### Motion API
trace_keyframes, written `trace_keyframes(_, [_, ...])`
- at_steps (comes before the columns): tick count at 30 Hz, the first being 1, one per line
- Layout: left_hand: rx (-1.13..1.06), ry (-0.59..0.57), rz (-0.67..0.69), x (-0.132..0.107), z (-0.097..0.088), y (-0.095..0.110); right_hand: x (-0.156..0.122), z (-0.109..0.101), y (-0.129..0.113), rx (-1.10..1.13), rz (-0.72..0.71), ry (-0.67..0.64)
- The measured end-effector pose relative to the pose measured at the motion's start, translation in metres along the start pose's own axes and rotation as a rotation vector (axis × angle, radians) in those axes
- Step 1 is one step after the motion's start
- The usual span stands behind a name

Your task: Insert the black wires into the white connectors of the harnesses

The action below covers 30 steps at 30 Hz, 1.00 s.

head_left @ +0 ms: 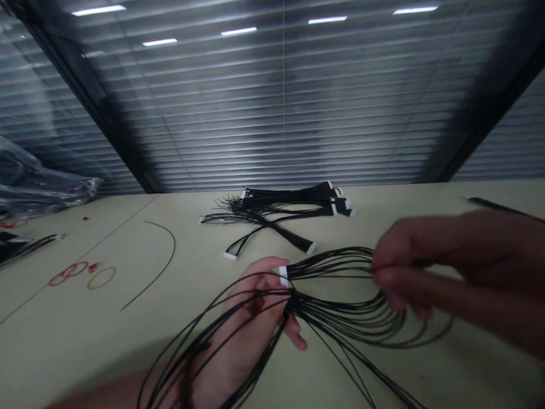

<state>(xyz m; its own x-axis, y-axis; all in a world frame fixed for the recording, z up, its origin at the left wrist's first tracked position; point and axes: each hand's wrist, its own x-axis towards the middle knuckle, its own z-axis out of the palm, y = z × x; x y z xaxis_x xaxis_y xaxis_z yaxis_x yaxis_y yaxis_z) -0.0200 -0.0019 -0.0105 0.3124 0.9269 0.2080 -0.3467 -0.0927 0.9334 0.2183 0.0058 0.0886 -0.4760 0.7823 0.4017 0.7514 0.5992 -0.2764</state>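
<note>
A wire harness of many thin black wires [340,309] with a white connector [284,276] at one end is in front of me. My left hand [255,307] is closed around it near the connector, and loose wires drape over the wrist and forearm. At the right, my right hand [409,267] pinches wires where they loop back from the connector. The wire ends inside its fingertips are hidden. More wires hang below both hands toward the bottom edge.
Finished-looking black harnesses [289,204] with white connectors lie piled by the window blinds [272,113]. To the left are a single black wire [174,244], red rubber bands [68,274], a yellow rubber band [101,278] and a clear plastic bag [46,182].
</note>
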Motion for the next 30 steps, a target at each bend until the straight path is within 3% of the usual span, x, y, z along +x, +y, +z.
trace_keyframes(1, [-0.012,-0.012,0.0,0.0,0.0,0.001,-0.003,0.009,-0.007,0.017,-0.037,-0.089])
trace_keyframes(5, [-0.068,-0.042,-0.005,-0.002,0.002,0.005,-0.011,0.035,-0.022,-0.074,-0.22,0.005])
trace_keyframes(9, [-0.131,-0.048,-0.033,-0.004,0.009,0.002,-0.015,0.043,-0.022,-0.124,-0.32,0.017])
trace_keyframes(26, [-0.229,-0.034,-0.081,-0.006,0.021,-0.006,-0.009,0.047,-0.034,-0.102,-0.277,0.126])
trace_keyframes(30, [-0.226,-0.027,-0.069,-0.006,0.021,-0.008,-0.009,0.047,-0.034,-0.055,-0.244,0.074])
